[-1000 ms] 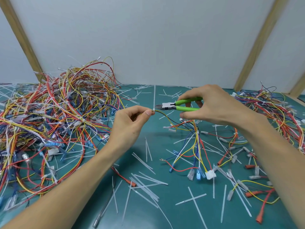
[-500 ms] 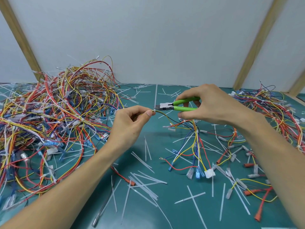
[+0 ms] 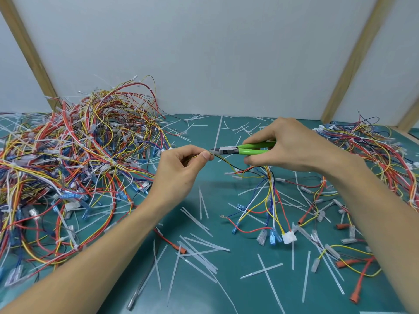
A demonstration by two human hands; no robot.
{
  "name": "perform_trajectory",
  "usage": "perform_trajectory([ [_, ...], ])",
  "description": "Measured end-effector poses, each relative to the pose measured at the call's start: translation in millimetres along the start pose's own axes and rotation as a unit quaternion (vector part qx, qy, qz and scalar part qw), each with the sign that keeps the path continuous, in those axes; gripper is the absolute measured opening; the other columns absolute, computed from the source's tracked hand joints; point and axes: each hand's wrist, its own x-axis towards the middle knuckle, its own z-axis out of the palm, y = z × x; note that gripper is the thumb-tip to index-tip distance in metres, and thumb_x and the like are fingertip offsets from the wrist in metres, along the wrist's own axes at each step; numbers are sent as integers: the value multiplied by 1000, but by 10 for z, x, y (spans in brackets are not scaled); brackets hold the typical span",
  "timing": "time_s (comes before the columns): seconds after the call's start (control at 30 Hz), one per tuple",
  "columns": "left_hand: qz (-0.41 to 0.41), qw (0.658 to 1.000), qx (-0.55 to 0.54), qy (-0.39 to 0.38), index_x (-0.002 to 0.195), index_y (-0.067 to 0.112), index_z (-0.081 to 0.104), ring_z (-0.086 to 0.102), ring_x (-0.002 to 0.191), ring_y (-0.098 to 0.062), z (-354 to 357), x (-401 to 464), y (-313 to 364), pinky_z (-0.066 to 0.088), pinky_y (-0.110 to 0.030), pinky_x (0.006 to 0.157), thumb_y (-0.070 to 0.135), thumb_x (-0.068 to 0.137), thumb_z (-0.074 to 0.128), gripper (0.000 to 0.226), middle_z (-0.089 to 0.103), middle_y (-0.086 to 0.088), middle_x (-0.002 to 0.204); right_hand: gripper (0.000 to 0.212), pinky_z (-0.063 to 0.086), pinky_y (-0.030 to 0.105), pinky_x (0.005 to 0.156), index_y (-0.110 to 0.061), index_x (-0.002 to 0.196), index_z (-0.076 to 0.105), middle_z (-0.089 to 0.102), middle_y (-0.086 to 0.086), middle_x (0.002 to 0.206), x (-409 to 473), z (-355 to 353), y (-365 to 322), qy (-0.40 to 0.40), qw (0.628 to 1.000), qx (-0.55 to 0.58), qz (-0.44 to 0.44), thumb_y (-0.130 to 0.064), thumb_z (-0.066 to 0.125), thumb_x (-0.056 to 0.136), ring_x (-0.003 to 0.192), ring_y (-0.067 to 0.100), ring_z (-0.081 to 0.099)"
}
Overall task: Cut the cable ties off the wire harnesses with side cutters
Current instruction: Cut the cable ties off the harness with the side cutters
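My left hand (image 3: 181,171) pinches thin wires of a harness (image 3: 271,196) between thumb and forefinger, above the green mat. The harness droops to the right and down, ending in blue, clear and white connectors (image 3: 288,236). My right hand (image 3: 292,148) grips green-handled side cutters (image 3: 244,150), held level and pointing left. Their jaw tips touch the wires right at my left fingertips. Whether a cable tie sits in the jaws is hidden.
A big tangled pile of harnesses (image 3: 74,159) fills the left side of the green mat (image 3: 204,291). Another pile (image 3: 374,155) lies at the right. Cut white cable ties (image 3: 197,250) and loose red terminals (image 3: 353,298) are strewn across the middle and front.
Both hands stay almost in place; the cutter tips have closed in against my left fingertips, and the hanging harness has swayed slightly.
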Motion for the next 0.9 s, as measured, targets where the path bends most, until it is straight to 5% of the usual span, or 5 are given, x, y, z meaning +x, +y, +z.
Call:
perform_trajectory([
  [0.47,1,1000,12,4,80,23,76,29,57,-7,4,-10,4,23,-16,50,20,96,66,19,43,-5,62,15,30,31,55,-53,89,79,54,8,68,9,19,-4,-25,999,25,2,-46,78,76,58,10,31],
  [0.63,0,1000,9,17,82,19,77,28,54,-5,7,-4,20,22,-13,50,17,96,66,19,40,3,57,13,42,33,60,-50,89,79,65,-1,65,5,35,-14,-18,1000,20,8,-46,78,77,61,15,47],
  [0.7,0,1000,7,27,83,13,78,29,51,-4,4,0,27,22,-11,48,14,96,66,18,40,7,54,14,50,33,68,-47,92,80,74,-9,73,10,59,-16,7,1000,7,19,-51,76,79,68,12,61],
  [0.9,5,1000,1,25,82,11,78,28,50,-4,-2,-13,65,24,-10,49,12,95,67,18,40,-1,56,24,44,34,67,-36,89,74,69,-10,75,120,187,135,134,987,-34,85,-59,70,83,81,20,62],
])
